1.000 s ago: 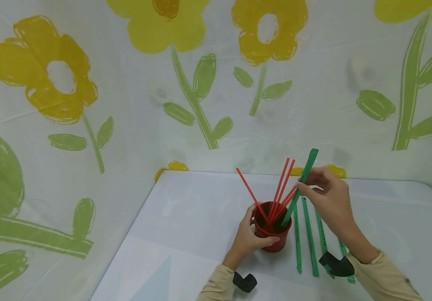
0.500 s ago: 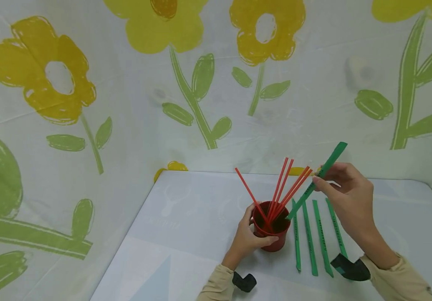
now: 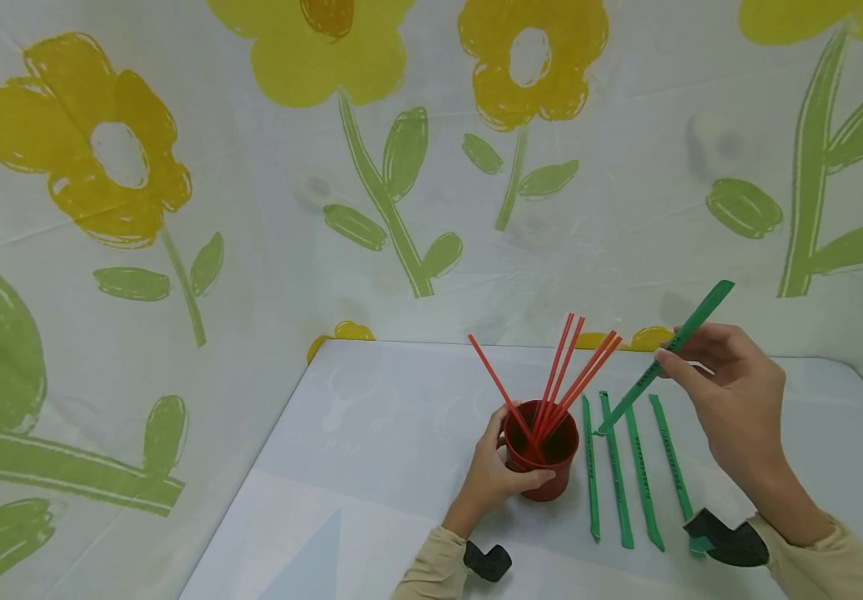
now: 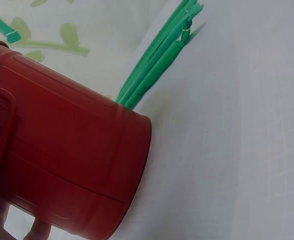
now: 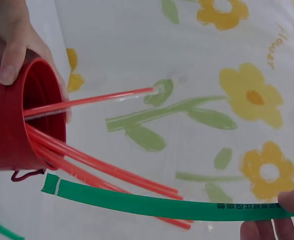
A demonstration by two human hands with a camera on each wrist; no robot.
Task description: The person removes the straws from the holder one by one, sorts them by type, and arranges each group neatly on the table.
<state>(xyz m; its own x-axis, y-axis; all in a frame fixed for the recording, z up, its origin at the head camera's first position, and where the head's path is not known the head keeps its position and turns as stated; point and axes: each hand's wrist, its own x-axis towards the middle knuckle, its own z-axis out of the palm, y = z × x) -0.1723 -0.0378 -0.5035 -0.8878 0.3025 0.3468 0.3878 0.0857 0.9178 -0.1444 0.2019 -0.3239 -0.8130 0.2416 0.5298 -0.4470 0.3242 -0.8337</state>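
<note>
A red cup (image 3: 543, 467) stands on the white table (image 3: 371, 450) with several red straws (image 3: 560, 375) sticking out of it. My left hand (image 3: 497, 475) grips the cup's side; the cup (image 4: 62, 165) fills the left wrist view. My right hand (image 3: 727, 392) pinches a green wrapped straw (image 3: 664, 354) above the table, right of the cup, its lower end just outside the rim. In the right wrist view that green straw (image 5: 161, 204) passes under the red straws (image 5: 97, 167) by the cup (image 5: 17, 130).
Several green wrapped straws (image 3: 629, 467) lie side by side on the table right of the cup, and they show behind the cup as green straws (image 4: 159, 55) in the left wrist view. Flower-printed cloth (image 3: 251, 192) walls the table at the back and left.
My right hand has drawn the green straw up and to the right, out of the cup. The left hand and cup have stayed put.
</note>
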